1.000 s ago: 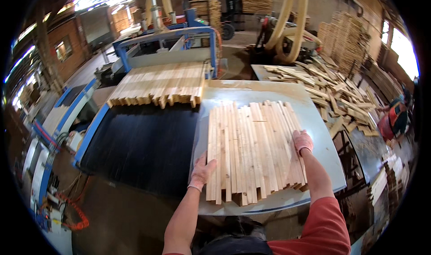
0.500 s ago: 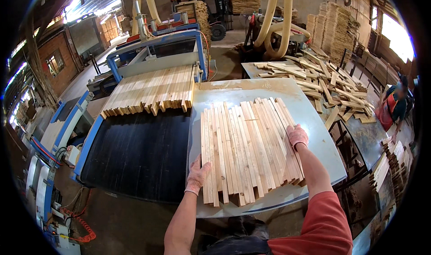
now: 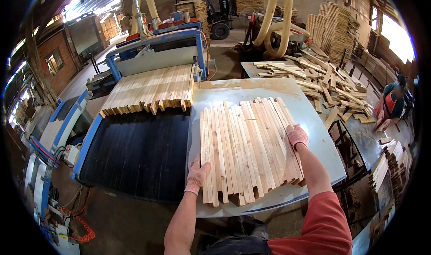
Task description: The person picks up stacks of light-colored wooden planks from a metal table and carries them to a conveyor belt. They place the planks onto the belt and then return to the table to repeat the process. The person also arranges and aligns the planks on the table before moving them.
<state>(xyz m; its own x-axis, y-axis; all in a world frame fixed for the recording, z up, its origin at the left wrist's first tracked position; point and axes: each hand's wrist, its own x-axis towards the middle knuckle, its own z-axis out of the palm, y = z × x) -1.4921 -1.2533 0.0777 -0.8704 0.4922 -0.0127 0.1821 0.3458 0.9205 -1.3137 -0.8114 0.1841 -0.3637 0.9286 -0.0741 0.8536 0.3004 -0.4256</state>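
A side-by-side row of pale wooden strips [image 3: 244, 149] lies on a smooth light-coloured table [image 3: 316, 154], the near ends uneven. My left hand [image 3: 197, 175], in a pinkish knit glove, presses against the row's left edge near its front, the thumb toward the wood. Farther back, my right hand [image 3: 297, 136], gloved alike, grips the right edge with its fingers over the outermost strip. Between them the strips sit close together, with narrow gaps and slight slants.
Left of the table runs a black conveyor belt [image 3: 134, 151], bearing another row of strips [image 3: 148, 89] at the blue-framed machine [image 3: 157, 53]. Loose boards [image 3: 332, 84] lie heaped at far right. A co-worker [image 3: 395, 102] stands at the right, and a forklift [image 3: 221, 17] is at the back.
My hands and the strips have hardly moved. The co-worker at the right has shifted, hands now together by the boards. At the back, the forklift shows slightly farther right.
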